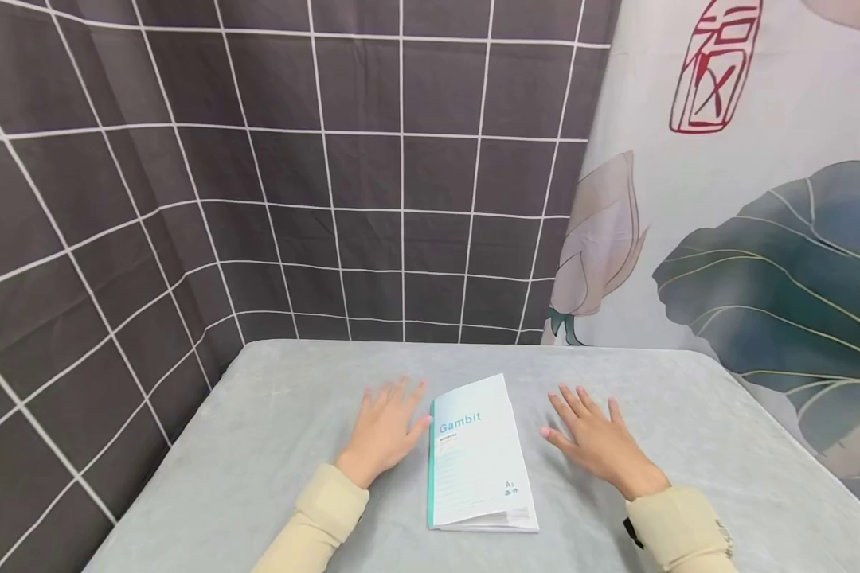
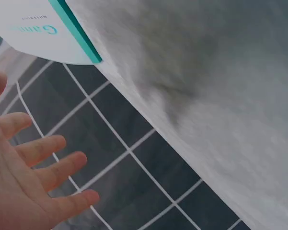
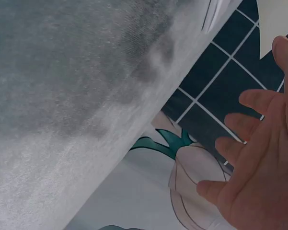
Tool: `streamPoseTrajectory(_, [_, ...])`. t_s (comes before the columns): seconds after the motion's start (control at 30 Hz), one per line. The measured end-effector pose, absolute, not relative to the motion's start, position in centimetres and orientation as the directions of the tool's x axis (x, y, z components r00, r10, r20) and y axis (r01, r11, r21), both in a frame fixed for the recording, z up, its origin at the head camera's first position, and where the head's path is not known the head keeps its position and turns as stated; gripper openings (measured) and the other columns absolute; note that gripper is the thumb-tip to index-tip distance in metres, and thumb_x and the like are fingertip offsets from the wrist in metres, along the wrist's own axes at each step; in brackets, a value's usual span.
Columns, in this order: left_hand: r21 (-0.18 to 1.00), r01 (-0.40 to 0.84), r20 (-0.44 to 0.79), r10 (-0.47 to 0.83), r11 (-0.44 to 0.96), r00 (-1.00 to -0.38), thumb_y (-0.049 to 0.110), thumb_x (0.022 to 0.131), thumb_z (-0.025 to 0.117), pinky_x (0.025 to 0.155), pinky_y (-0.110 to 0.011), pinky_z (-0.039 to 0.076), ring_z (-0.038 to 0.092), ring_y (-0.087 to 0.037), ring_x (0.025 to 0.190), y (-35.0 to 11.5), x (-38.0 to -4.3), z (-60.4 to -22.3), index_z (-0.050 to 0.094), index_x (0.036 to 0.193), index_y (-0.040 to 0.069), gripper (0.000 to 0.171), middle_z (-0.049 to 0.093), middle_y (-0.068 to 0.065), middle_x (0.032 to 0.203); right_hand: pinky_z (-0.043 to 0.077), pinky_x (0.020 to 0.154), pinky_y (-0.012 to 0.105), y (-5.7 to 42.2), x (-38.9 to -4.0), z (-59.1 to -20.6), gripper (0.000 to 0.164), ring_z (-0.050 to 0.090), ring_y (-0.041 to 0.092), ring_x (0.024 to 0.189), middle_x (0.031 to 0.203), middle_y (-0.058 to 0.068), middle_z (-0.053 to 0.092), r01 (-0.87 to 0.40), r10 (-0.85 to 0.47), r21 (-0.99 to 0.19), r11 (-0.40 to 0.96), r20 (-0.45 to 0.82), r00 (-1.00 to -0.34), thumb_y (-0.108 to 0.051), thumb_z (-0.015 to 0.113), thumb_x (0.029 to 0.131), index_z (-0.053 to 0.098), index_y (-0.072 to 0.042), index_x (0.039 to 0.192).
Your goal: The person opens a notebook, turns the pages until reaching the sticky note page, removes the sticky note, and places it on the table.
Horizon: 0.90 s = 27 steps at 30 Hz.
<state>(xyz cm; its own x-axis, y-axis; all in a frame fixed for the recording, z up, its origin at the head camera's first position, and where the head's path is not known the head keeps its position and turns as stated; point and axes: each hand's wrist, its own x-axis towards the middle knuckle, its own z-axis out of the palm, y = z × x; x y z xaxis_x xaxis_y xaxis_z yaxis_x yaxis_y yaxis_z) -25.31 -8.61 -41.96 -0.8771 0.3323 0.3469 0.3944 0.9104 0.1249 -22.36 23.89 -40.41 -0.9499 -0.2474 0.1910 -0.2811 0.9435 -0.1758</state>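
A white notebook with a teal spine and the word "Gambit" on its cover lies on the grey cloth-covered table. Its cover lifts slightly at the lower right corner, showing pages beneath. My left hand is just left of the spine, fingers spread, the thumb tip right at the notebook's edge. To the right of the notebook, apart from it, my right hand has its fingers spread too. The left wrist view shows the left palm facing the camera, with nothing held. Likewise, the right palm in the right wrist view holds nothing.
Grey cloth covers the table, whose far edge meets a dark curtain with white grid lines. On the right hangs a white curtain printed with a lotus bud, a large leaf and a red seal.
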Motion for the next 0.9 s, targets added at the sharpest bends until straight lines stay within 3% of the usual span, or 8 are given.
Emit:
streamPoseTrajectory(0.23, [0.051, 0.504, 0.402, 0.444, 0.862, -0.801, 0.043, 0.096, 0.050, 0.104, -0.050, 0.038, 0.055, -0.025, 0.123, -7.2, -23.9, -41.4, 0.051, 0.139, 0.018, 0.050, 0.058, -0.007, 0.135, 0.011, 0.107, 0.070, 24.2, -22.0, -40.5, 0.060, 0.030, 0.043, 0.140, 0.150, 0.015, 0.040, -0.384, -0.360, -0.255, 0.888, 0.135, -0.923, -0.043, 0.057, 0.093, 0.048, -0.007, 0.140])
streamPoseTrajectory(0.43, [-0.027, 0.589, 0.412, 0.545, 0.808, -0.730, 0.047, 0.096, 0.048, 0.102, -0.042, 0.040, 0.057, -0.018, 0.118, -5.7, -22.3, -40.7, 0.053, 0.136, 0.019, 0.049, 0.061, -0.001, 0.129, 0.015, 0.107, 0.069, 24.3, -21.8, -40.7, 0.062, 0.033, 0.042, 0.139, 0.148, 0.015, 0.043, -0.442, -0.436, -0.318, 0.839, 0.094, -0.895, -0.043, 0.058, 0.092, 0.048, -0.005, 0.140])
streamPoseTrajectory(0.67, [-0.124, 0.678, 0.432, 0.655, 0.724, -0.620, 0.057, 0.093, 0.047, 0.099, -0.040, 0.042, 0.058, -0.013, 0.112, -3.7, -20.2, -40.5, 0.056, 0.132, 0.023, 0.052, 0.064, 0.005, 0.124, 0.019, 0.102, 0.072, 24.0, -21.7, -41.2, 0.073, 0.033, 0.047, 0.136, 0.148, 0.017, 0.043, -0.530, -0.547, -0.373, 0.762, 0.069, -0.835, -0.049, 0.063, 0.086, 0.046, -0.002, 0.140])
streamPoseTrajectory(0.9, [-0.228, 0.731, 0.455, 0.734, 0.643, -0.504, 0.065, 0.088, 0.049, 0.096, -0.041, 0.045, 0.059, -0.012, 0.107, -2.0, -18.6, -40.8, 0.057, 0.129, 0.025, 0.058, 0.064, 0.007, 0.118, 0.024, 0.096, 0.076, 23.4, -21.6, -42.0, 0.090, 0.035, 0.050, 0.133, 0.147, 0.019, 0.043, -0.600, -0.626, -0.373, 0.707, 0.065, -0.778, -0.056, 0.071, 0.072, 0.046, -0.003, 0.140])
